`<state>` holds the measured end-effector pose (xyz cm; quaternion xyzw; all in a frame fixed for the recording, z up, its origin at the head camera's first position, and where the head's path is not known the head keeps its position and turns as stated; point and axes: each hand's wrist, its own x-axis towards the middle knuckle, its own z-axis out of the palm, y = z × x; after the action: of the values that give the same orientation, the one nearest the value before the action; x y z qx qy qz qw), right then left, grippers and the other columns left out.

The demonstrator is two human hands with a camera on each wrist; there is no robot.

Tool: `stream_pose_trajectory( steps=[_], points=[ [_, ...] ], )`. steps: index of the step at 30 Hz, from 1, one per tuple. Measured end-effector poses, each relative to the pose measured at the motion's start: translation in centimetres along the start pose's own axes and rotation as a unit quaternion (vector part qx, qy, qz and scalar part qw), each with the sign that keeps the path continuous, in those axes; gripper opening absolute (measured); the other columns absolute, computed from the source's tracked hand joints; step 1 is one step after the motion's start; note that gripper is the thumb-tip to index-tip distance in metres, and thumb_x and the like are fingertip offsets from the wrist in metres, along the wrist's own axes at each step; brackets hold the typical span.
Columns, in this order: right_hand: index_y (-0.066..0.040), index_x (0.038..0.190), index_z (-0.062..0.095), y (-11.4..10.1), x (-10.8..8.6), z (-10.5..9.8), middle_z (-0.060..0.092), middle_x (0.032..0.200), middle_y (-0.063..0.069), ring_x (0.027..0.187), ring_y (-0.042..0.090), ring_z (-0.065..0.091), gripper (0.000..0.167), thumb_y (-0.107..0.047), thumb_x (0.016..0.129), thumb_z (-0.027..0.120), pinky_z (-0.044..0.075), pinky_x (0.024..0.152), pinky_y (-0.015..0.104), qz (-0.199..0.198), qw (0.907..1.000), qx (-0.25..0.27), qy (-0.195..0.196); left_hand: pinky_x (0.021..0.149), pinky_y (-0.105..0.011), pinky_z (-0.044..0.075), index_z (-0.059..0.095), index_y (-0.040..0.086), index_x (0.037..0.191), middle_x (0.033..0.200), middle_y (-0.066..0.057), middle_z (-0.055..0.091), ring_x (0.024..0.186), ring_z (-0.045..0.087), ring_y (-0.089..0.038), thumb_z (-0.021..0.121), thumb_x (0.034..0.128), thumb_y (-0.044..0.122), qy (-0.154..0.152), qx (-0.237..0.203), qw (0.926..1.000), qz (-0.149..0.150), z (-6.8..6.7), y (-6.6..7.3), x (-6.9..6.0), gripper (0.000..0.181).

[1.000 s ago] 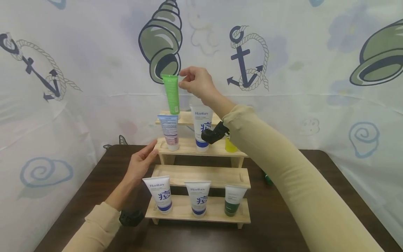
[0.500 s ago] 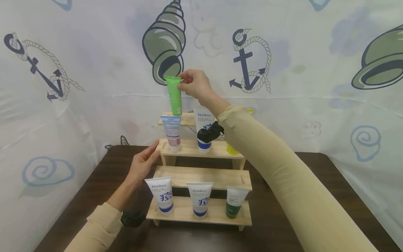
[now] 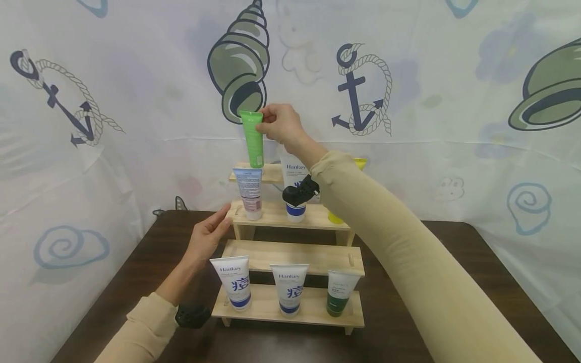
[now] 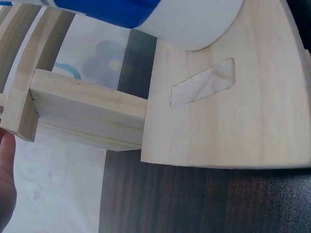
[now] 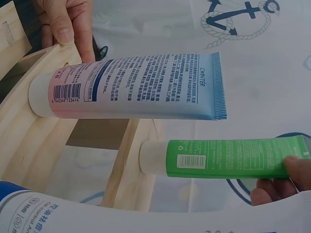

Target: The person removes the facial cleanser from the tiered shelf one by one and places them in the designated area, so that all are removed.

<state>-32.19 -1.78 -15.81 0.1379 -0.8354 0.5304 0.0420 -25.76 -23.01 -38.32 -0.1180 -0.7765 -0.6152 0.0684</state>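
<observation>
My right hand (image 3: 283, 126) pinches the upper end of a green tube (image 3: 253, 141) standing over the left part of the top shelf (image 3: 272, 173). In the right wrist view the white cap of the green tube (image 5: 218, 158) meets that shelf, with thumb and fingers of my right hand (image 5: 291, 182) at its crimped end. A blue and pink tube (image 3: 250, 194) stands on the shelf below, just in front. My left hand (image 3: 205, 239), fingers extended, touches the left end of that second shelf (image 3: 272, 217). Only part of my left hand (image 4: 6, 179) shows in the left wrist view.
A white and blue tube (image 3: 295, 201) and a partly hidden yellow tube (image 3: 335, 218) share the second shelf. The lowest shelf (image 3: 263, 315) bears two white and blue tubes and a white and green tube (image 3: 341, 292). A bare shelf (image 3: 295, 256) lies between, over the dark table (image 3: 159, 242).
My right hand has closed its fingers and thumb further onto the green tube's top edge. The whole scene has shifted slightly right and down in the head view. My left hand stays at the shelf end.
</observation>
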Motion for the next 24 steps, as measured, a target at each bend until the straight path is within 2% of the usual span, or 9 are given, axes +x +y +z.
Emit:
stream_pose_trajectory(
  steps=[10,18,24],
  points=[
    [-0.001,0.116,0.061,0.05,0.18,0.09,0.062,0.106,0.011,0.09,0.015,0.059,0.026,-0.003,0.09,0.061,0.055,0.077,0.02,0.006,0.9999,0.009,-0.001,0.099,-0.014,0.04,0.037,0.006,0.144,0.146,-0.011,0.04,0.131,0.041,-0.025,0.053,0.0967,0.028,-0.003,-0.007,1.0,0.0,0.01,0.04,-0.01,0.054],
    [-0.001,0.112,0.062,0.3,0.05,-0.03,0.063,0.106,0.011,0.089,0.014,0.058,0.023,-0.005,0.09,0.061,0.054,0.075,0.019,-0.013,0.9998,-0.012,0.013,0.1,-0.015,0.039,0.038,0.008,0.144,0.147,-0.009,0.04,0.132,0.041,-0.024,0.053,0.0966,0.029,0.0,-0.001,1.0,-0.004,0.14,0.19,-0.07,0.054],
    [-0.003,0.112,0.064,0.27,-0.13,-0.88,0.065,0.106,0.01,0.09,0.014,0.059,0.023,-0.007,0.088,0.064,0.054,0.073,0.019,-0.024,0.999,-0.02,0.033,0.101,-0.017,0.039,0.038,0.009,0.144,0.147,-0.009,0.04,0.131,0.041,-0.024,0.053,0.0967,0.029,0.0,0.003,1.0,-0.007,0.19,0.31,-0.05,0.053]
  ],
)
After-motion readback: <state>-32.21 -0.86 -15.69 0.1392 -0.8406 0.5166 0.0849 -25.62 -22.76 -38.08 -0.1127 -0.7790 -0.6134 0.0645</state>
